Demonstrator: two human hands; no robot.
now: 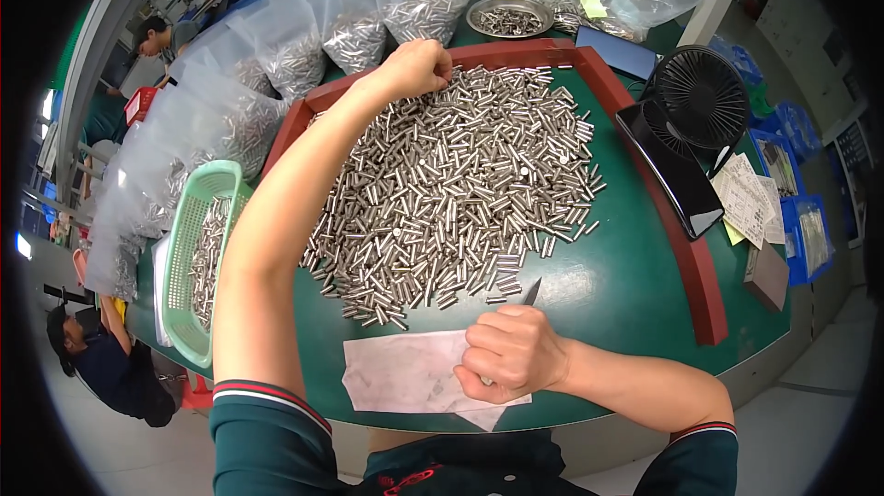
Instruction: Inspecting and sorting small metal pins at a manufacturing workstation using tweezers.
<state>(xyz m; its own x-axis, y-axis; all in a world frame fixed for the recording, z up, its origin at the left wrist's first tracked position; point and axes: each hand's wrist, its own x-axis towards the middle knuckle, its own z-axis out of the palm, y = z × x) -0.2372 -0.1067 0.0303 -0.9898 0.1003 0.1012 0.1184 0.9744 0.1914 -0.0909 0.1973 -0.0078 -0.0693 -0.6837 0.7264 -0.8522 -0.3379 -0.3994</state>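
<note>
We see our left hand (416, 68) stretched to the far edge of the heap of small metal pins (456, 192) that covers the green table (635, 284). Its fingers are curled down into the pins, so we cannot tell what they grip, if anything. Our right hand (511, 353) is closed in a fist near the table's front edge, above a white sheet of paper (405, 372). A thin dark blade (532, 291) sticks out from the top of the fist; the rest of this tool is hidden inside the hand. A red rim (686, 247) borders the table. On the left, a green basket (189, 247) holds more pins, partly covered by our forearm. Clear bags (350, 17) of pins stand behind.
</note>
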